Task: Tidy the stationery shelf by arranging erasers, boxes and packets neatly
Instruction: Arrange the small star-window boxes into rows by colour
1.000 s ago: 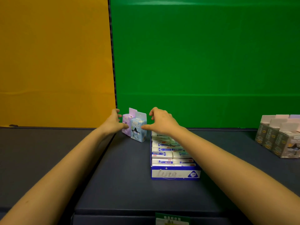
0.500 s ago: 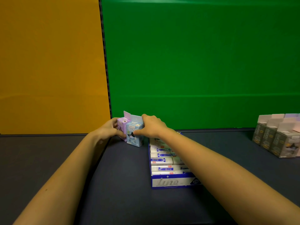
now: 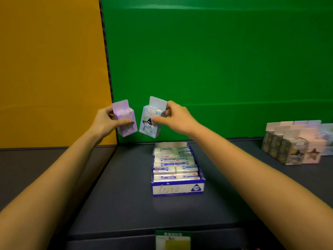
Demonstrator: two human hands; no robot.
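Dark shelf [image 3: 117,204], orange and green panels behind. Left hand [image 3: 104,121] pinches a purple box [image 3: 122,112], right hand [image 3: 177,120] a blue box [image 3: 149,129], both held above the shelf. Eraser tray [image 3: 178,190] looks filled; both apparently await placing beside the row of boxes [image 3: 292,147], far right.

Small cartons held clear of the shelf [image 3: 126,195]: two, one purple carton [image 3: 126,112] and one pale blue carton [image 3: 148,127]. Display tray [image 3: 178,190]: one, with wrapped erasers [image 3: 164,170] in two columns, total not countable. At the shelf's right edge, grey boxes [image 3: 282,147]: three in a row, one pink box [image 3: 312,150] beside them; those behind cannot be counted.
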